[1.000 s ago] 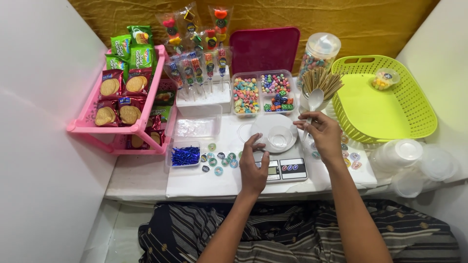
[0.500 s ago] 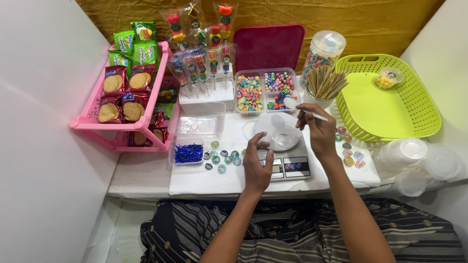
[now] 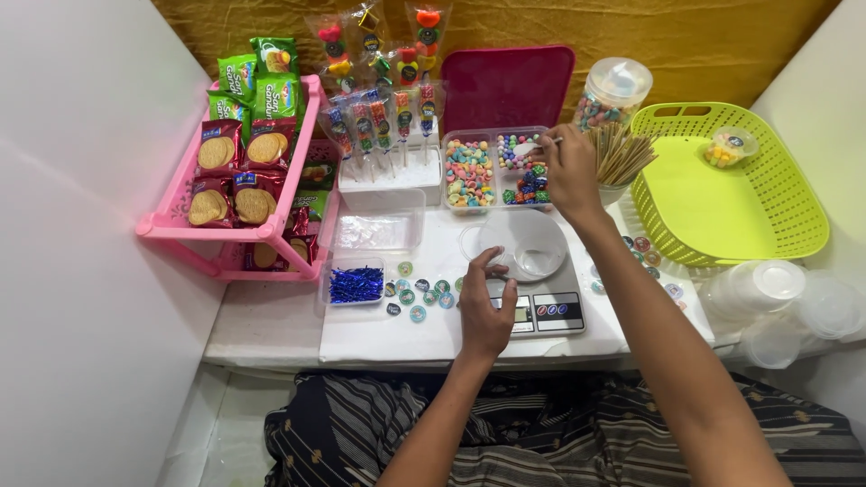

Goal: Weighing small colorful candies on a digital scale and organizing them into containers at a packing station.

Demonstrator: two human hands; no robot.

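Head view: right hand point(image 3: 570, 171) pinching a white spoon point(image 3: 530, 147), dipping it into the candy tray point(image 3: 494, 169), back compartment of pastel balls. Left hand point(image 3: 485, 311) loosely curled, fingertips steadying the clear cup point(image 3: 530, 245) on the scale point(image 3: 539, 302). Probably worth scooping shallow, keeping it level, avoiding spilling into neighbouring compartments.

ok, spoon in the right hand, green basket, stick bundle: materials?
Spoon: looks like white plastic, thin and smooth. Green basket: moulded plastic, glossy, with a perforated lattice wall. Stick bundle: probably wood or bamboo, matte tan, thin skewers; too small to tell which.
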